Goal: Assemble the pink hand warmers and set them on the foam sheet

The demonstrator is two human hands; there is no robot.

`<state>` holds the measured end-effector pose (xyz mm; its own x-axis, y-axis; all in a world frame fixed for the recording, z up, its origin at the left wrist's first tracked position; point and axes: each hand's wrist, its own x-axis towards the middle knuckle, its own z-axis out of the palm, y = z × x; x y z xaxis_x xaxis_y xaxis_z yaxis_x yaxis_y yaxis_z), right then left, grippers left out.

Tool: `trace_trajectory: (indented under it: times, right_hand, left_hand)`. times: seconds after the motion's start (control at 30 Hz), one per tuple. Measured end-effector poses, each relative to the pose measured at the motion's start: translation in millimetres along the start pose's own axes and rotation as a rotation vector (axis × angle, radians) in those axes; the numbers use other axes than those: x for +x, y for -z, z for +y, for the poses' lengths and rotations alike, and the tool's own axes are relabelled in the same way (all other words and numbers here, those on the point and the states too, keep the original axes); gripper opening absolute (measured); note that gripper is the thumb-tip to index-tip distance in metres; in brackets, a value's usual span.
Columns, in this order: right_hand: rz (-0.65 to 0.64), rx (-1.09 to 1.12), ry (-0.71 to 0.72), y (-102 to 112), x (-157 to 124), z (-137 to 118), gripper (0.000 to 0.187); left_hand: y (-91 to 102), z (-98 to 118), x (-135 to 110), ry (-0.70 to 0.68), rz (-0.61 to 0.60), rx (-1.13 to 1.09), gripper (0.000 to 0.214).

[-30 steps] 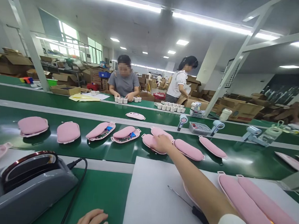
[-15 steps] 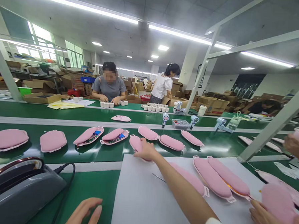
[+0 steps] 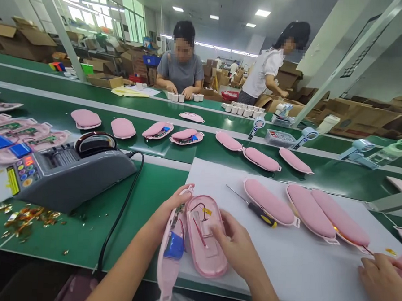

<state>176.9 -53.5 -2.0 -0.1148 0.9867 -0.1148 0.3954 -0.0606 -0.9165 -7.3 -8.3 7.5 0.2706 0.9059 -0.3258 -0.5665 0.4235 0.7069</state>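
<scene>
A pink oval device lies opened into two halves in front of me. My left hand [image 3: 173, 208] grips the narrow shell half [image 3: 167, 271], which is tilted on its side and shows a green circuit board and a blue battery block [image 3: 175, 245]. The padded cover half [image 3: 204, 260] is turned inside up, with red and dark wires and a bit of yellow tape in it. My right hand [image 3: 238, 242] holds this cover by its right edge, thumb on the inside. To the right, a screwdriver [image 3: 260, 213] with a black and yellow handle rests on the white sheet [image 3: 269, 271].
Closed pink devices [image 3: 269, 201] lie on the sheet's right side, near a co-worker's hand [image 3: 381, 276]. A grey tape dispenser [image 3: 75, 175] with a cable stands left, tape scraps [image 3: 30, 218] before it. More pink devices [image 3: 261, 159] sit along the green belt; two people are beyond.
My right hand has brought a pink device from the belt down towards me, and it is now opened in both hands. My left hand, empty before, grips one half. The view has tilted down and left.
</scene>
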Motion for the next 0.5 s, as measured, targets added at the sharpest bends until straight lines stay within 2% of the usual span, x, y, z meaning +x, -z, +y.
trace_trajectory:
  times: [0.07, 0.13, 0.2, 0.37, 0.5]
  right_hand:
    - [0.161, -0.210, 0.089, 2.4, -2.1, 15.1, 0.052]
    - [0.204, -0.338, 0.244, 2.1, -6.6, 23.2, 0.050]
    - [0.166, -0.409, 0.362, 2.2, -12.9, 24.7, 0.044]
    - [-0.021, -0.462, 0.401, 7.3, -26.3, 20.6, 0.054]
    - [-0.001, -0.528, 0.540, 8.3, -18.9, 17.5, 0.037]
  left_hand:
    - [5.3, -4.1, 2.0, 0.018, 0.007, 0.005, 0.055]
    - [7.8, -6.2, 4.3, 0.022, 0.015, 0.008, 0.053]
    - [7.6, -6.5, 5.5, 0.029, 0.018, 0.007, 0.054]
    - [0.9, -3.4, -0.3, 0.065, 0.016, -0.011, 0.059]
    - [-5.6, -2.1, -7.0, 0.086, -0.003, -0.044, 0.059]
